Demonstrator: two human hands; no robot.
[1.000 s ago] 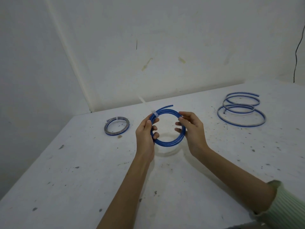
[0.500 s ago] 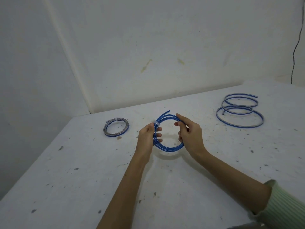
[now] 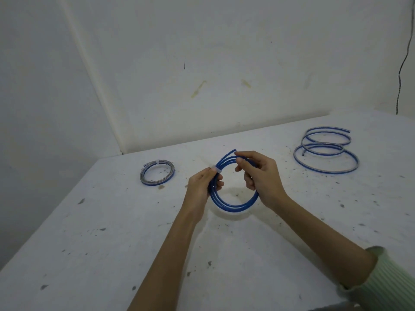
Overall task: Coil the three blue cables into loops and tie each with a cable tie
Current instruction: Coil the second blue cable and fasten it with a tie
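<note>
blue cable coil [image 3: 233,206] held above speckled white table [image 3: 89,243] by walls

I log the held blue coil [image 3: 233,206]: smooth, glossy plastic sheath, with a translucent white plastic tie [image 3: 217,170] at its 10 o'clock. Tabletop [image 3: 112,243]: matt white, rough, speckled. Sleeve [image 3: 390,286]: ribbed pale-green knit. Wall [image 3: 224,63]: matt, stained plaster.

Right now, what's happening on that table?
A person holds a coiled blue cable above the table: left hand at its white cable tie, right hand on the far side. A tied coil lies left; a loose cable sits right, untied.
</note>
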